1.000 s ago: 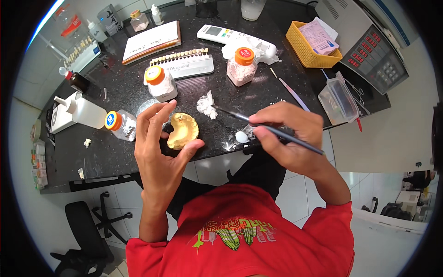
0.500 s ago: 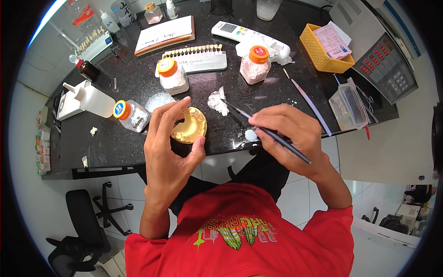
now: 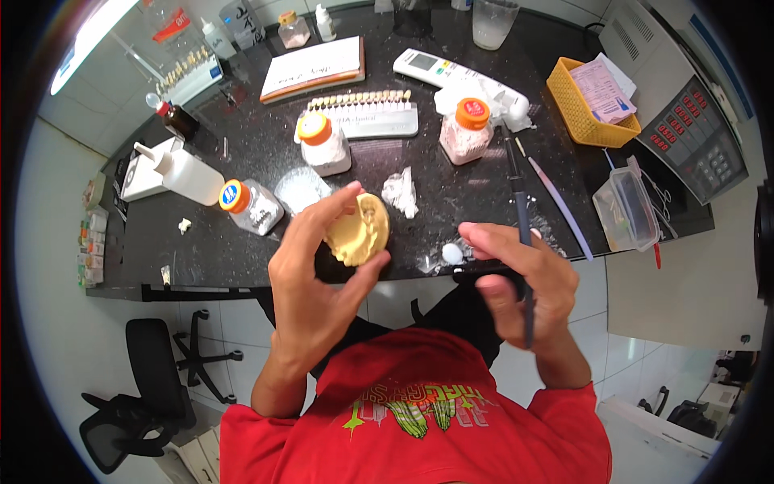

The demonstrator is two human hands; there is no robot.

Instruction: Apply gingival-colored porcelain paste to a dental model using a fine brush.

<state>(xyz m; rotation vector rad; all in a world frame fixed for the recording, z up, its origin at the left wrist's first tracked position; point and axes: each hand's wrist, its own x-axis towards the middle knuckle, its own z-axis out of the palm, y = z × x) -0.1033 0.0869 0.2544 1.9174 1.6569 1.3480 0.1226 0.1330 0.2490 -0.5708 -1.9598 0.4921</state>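
A yellow plaster dental cast (image 3: 372, 234) is held at its rim between the fingers and thumb of my left hand (image 3: 310, 278), tilted above the near edge of the black worktop. My right hand (image 3: 528, 282) has a dark-handled brush (image 3: 522, 222) tucked between its fingers, its tip pointing away from me. The thumb and forefinger of that hand stand apart, slightly blurred. Just left of them lies a small round white blob (image 3: 452, 254). Beyond the cast is a crumpled white tissue (image 3: 399, 192).
Orange-lidded powder jars (image 3: 324, 145) stand around the work area, with another jar (image 3: 466, 133) on the right. Behind are a tooth shade guide (image 3: 379, 121), a notepad (image 3: 314, 68) and a remote control (image 3: 451, 77). A lilac-handled tool (image 3: 562, 206) and yellow basket (image 3: 592, 109) are at right.
The cast has tilted in my left hand. My right hand has swung the brush from pointing left at the tissue to pointing away from me. The whole view has shifted slightly.
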